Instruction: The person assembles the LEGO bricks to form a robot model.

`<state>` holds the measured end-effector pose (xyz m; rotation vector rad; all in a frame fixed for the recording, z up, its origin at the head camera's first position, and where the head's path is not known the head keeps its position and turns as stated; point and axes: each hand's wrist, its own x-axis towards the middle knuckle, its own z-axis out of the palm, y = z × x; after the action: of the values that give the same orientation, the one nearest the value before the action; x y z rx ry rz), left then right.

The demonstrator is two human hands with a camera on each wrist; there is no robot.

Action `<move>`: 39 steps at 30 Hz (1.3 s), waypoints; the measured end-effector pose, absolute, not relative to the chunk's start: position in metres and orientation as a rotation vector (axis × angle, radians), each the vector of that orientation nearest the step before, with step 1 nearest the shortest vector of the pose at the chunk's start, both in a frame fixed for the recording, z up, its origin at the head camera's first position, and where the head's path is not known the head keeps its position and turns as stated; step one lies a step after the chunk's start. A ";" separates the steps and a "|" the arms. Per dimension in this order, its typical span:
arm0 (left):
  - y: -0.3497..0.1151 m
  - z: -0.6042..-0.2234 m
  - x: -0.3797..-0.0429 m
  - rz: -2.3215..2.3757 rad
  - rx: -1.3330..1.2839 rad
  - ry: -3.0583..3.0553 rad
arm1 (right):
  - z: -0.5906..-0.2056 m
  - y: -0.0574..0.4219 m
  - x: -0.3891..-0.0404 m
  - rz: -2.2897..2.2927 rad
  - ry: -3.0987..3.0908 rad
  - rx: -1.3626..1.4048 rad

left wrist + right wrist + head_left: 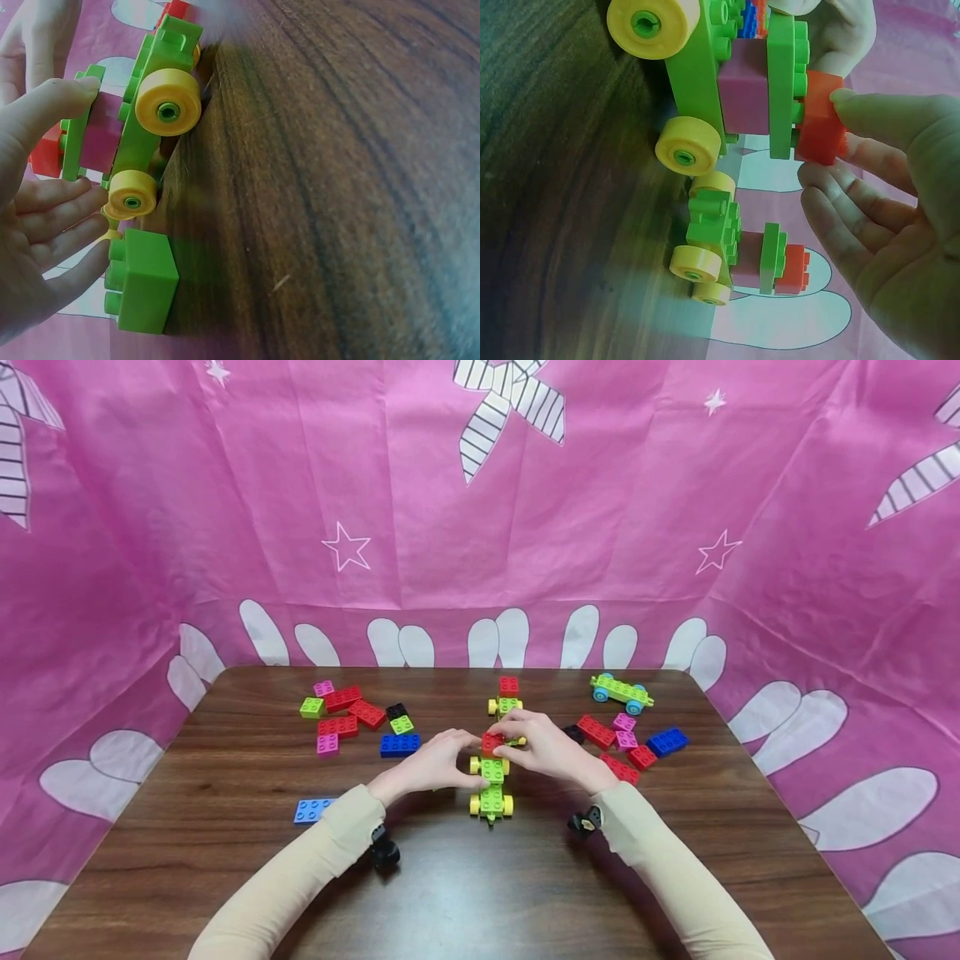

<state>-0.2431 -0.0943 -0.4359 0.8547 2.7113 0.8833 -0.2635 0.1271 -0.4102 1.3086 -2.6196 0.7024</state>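
A lime-green toy car base with yellow wheels [142,146] stands on the table in front of me. It bears a pink brick [745,86], with a thin green plate [781,86] above that and a red brick [821,116] on top. My right hand [547,743] pinches the red brick between thumb and fingers. From the other side my left hand [431,764] holds the green plate, its thumb on one edge and its fingers at the opposite end. Below the left fingers lies a loose green brick [150,281], mostly hidden by that hand in the head view.
Behind stands a similar yellow-wheeled car [714,232] topped with red. A green car base with blue wheels [621,688] sits at the back right. Loose bricks lie on both sides, among them a blue brick [400,745] and a light-blue brick [311,811] at left.
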 end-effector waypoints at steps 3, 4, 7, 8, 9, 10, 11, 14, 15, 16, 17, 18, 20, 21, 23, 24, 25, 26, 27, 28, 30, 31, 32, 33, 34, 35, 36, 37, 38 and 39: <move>-0.094 -0.436 -0.243 0.885 0.858 2.711 | -0.411 0.126 -0.263 0.713 -2.655 1.282; -0.095 -0.436 -0.243 0.882 0.859 2.713 | -0.411 0.126 -0.263 0.715 -2.664 1.273; -0.095 -0.437 -0.244 0.888 0.863 2.713 | -0.412 0.126 -0.263 0.710 -2.677 1.263; -0.095 -0.437 -0.244 0.890 0.865 2.712 | -0.412 0.126 -0.263 0.707 -2.675 1.265; -0.095 -0.437 -0.244 0.890 0.869 2.712 | -0.413 0.126 -0.263 0.701 -2.669 1.267; -0.095 -0.438 -0.244 0.892 0.872 2.712 | -0.413 0.126 -0.263 0.697 -2.667 1.269; -0.095 -0.438 -0.244 0.891 0.873 2.712 | -0.413 0.125 -0.263 0.694 -2.664 1.271; -0.096 -0.438 -0.245 0.884 0.876 2.715 | -0.414 0.125 -0.262 0.694 -2.663 1.273; -0.096 -0.438 -0.245 0.885 0.877 2.716 | -0.414 0.125 -0.262 0.696 -2.666 1.271; -0.096 -0.438 -0.245 0.886 0.878 2.718 | -0.414 0.126 -0.262 0.697 -2.668 1.272; -0.096 -0.438 -0.245 0.883 0.877 2.720 | -0.414 0.126 -0.262 0.694 -2.670 1.273; -0.096 -0.439 -0.245 0.886 0.876 2.720 | -0.414 0.126 -0.262 0.686 -2.671 1.274; -0.095 -0.439 -0.245 0.893 0.880 2.720 | -0.413 0.126 -0.261 0.664 -2.673 1.274; -0.095 -0.439 -0.245 0.894 0.877 2.719 | -0.413 0.126 -0.261 0.645 -2.671 1.276; -0.095 -0.439 -0.245 0.893 0.872 2.714 | -0.413 0.126 -0.261 0.610 -2.671 1.278; -0.095 -0.439 -0.245 0.896 0.872 2.711 | -0.413 0.126 -0.261 0.597 -2.671 1.279; -0.095 -0.439 -0.245 0.897 0.876 2.709 | -0.412 0.126 -0.261 0.590 -2.672 1.281; -0.095 -0.439 -0.245 0.896 0.873 2.707 | -0.412 0.126 -0.262 0.584 -2.674 1.284; -0.096 -0.440 -0.245 0.897 0.874 2.706 | -0.412 0.125 -0.262 0.582 -2.675 1.286; -0.096 -0.440 -0.245 0.898 0.877 2.705 | -0.411 0.125 -0.262 0.583 -2.676 1.288; -0.096 -0.439 -0.245 0.903 0.882 2.704 | -0.411 0.125 -0.262 0.582 -2.674 1.294; -0.096 -0.439 -0.245 0.906 0.885 2.702 | -0.411 0.125 -0.262 0.580 -2.672 1.297; -0.096 -0.439 -0.245 0.910 0.885 2.700 | -0.411 0.125 -0.262 0.580 -2.670 1.299; -0.096 -0.439 -0.245 0.912 0.886 2.699 | -0.410 0.125 -0.262 0.582 -2.669 1.299; -0.096 -0.439 -0.244 0.913 0.887 2.697 | -0.410 0.124 -0.262 0.582 -2.668 1.299; -0.096 -0.438 -0.244 0.916 0.888 2.697 | -0.410 0.125 -0.262 0.583 -2.671 1.294; -0.096 -0.438 -0.244 0.921 0.889 2.694 | -0.411 0.125 -0.262 0.587 -2.674 1.291; -0.096 -0.438 -0.244 0.924 0.888 2.691 | -0.411 0.125 -0.262 0.592 -2.678 1.284; -0.095 -0.437 -0.244 0.924 0.888 2.691 | -0.411 0.125 -0.262 0.599 -2.683 1.276; -0.095 -0.437 -0.244 0.928 0.888 2.689 | -0.411 0.125 -0.261 0.607 -2.686 1.270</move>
<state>-0.2439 -0.0954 -0.4369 0.8877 2.6894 0.9277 -0.2612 0.1247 -0.4109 1.2702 -2.6859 0.6074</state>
